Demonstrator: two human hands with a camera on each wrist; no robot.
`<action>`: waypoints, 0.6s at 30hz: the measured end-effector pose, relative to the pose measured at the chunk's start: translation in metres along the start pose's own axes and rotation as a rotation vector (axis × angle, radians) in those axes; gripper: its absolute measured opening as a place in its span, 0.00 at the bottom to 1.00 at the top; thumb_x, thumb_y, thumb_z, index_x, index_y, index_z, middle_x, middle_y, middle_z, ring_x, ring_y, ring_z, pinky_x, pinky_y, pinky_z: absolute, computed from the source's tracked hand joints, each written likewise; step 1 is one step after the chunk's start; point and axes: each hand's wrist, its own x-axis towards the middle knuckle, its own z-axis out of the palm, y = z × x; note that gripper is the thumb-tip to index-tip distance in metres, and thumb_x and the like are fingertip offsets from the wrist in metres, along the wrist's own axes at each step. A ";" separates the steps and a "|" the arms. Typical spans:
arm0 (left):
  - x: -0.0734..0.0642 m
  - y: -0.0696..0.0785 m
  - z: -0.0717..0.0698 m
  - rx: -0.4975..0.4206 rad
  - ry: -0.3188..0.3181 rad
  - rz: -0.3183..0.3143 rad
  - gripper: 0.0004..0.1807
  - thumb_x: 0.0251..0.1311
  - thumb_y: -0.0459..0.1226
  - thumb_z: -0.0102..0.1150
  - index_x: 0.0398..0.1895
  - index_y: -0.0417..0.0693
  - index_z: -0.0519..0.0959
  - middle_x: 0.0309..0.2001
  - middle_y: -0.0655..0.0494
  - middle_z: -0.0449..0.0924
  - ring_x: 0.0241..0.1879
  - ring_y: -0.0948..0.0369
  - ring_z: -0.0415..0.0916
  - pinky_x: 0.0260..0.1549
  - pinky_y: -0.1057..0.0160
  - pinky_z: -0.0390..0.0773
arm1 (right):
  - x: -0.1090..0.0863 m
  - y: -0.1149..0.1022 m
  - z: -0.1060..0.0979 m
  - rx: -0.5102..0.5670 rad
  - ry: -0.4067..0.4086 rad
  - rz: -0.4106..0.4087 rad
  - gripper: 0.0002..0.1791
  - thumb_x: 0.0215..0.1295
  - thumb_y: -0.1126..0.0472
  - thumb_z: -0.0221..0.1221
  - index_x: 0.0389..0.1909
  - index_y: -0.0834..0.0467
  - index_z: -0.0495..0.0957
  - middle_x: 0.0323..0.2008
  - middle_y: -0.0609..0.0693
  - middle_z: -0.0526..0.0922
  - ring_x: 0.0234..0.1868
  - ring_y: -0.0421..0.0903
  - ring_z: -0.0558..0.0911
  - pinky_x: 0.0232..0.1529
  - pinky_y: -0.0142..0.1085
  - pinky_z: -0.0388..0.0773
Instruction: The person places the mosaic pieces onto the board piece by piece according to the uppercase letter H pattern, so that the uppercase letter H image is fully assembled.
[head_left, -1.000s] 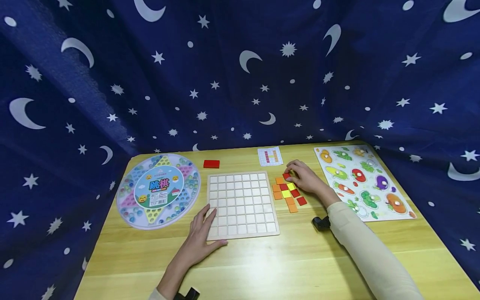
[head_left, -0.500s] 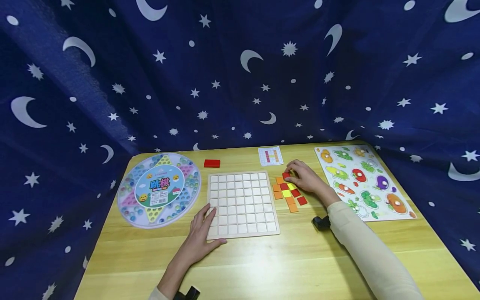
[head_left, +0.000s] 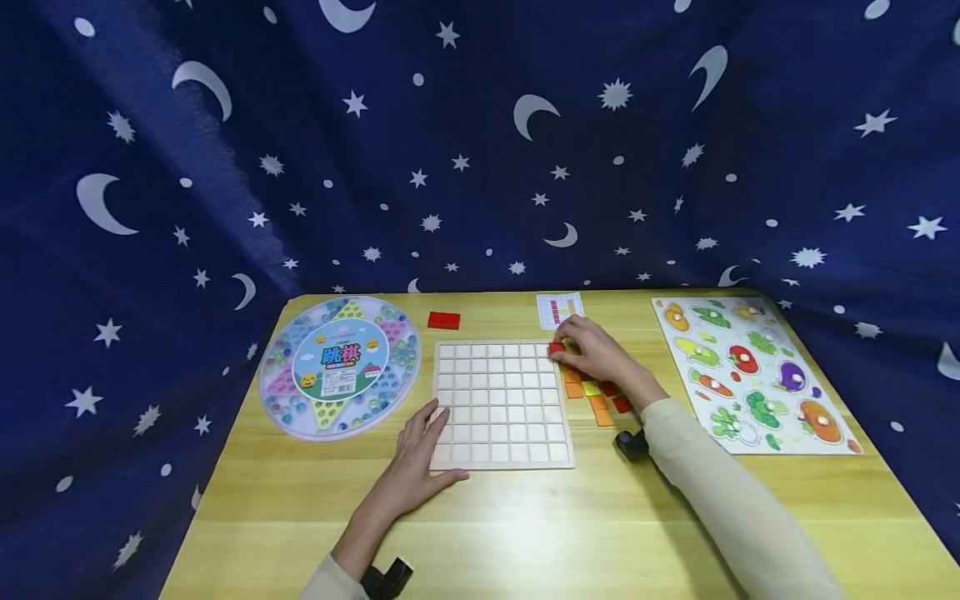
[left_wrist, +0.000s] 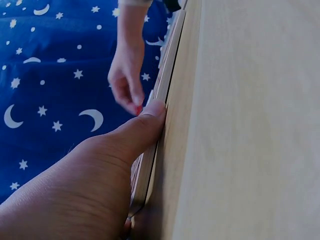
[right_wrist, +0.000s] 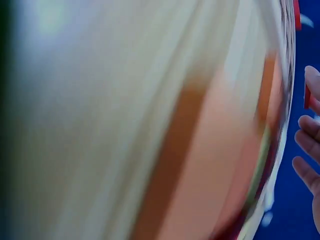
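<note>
A pale wooden grid board (head_left: 501, 407) with rows of square cells lies on the table. My left hand (head_left: 416, 462) rests at its front left corner, fingers spread on the left side and thumb along the front edge. In the left wrist view the thumb (left_wrist: 142, 127) presses on the board's edge. My right hand (head_left: 596, 350) pinches a red square tile (head_left: 556, 348) between thumb and fingers, above the board's far right corner. In the right wrist view the red tile (right_wrist: 307, 96) shows edge-on at the fingertips. Orange tiles (head_left: 602, 412), yellow and red ones lie beneath the right hand, partly hidden.
A small pattern card (head_left: 551, 310) lies behind the board. A red block (head_left: 444, 320) sits at the back. To the left is a round marble game board (head_left: 341, 367); to the right, a vegetable puzzle board (head_left: 757, 375). A star-and-moon cloth (head_left: 480, 142) hangs behind the table.
My right hand has lifted the red tile from the pile and moved left toward the board's far right corner. My left hand stays at the board's corner. The head view has shifted slightly.
</note>
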 end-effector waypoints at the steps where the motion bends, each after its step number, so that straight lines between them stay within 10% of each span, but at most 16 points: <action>1: 0.000 0.000 0.000 0.001 0.001 0.000 0.55 0.50 0.56 0.71 0.77 0.50 0.54 0.77 0.46 0.46 0.72 0.43 0.50 0.64 0.38 0.60 | 0.005 -0.006 0.003 -0.003 0.003 -0.025 0.14 0.60 0.53 0.68 0.40 0.58 0.81 0.48 0.53 0.77 0.51 0.54 0.76 0.57 0.50 0.71; 18: 0.001 -0.005 0.000 0.027 0.002 0.015 0.56 0.51 0.59 0.69 0.78 0.49 0.50 0.77 0.47 0.46 0.73 0.45 0.50 0.64 0.40 0.61 | 0.062 -0.090 0.057 -0.061 -0.024 -0.186 0.15 0.57 0.47 0.69 0.37 0.54 0.83 0.37 0.47 0.78 0.36 0.44 0.71 0.42 0.42 0.69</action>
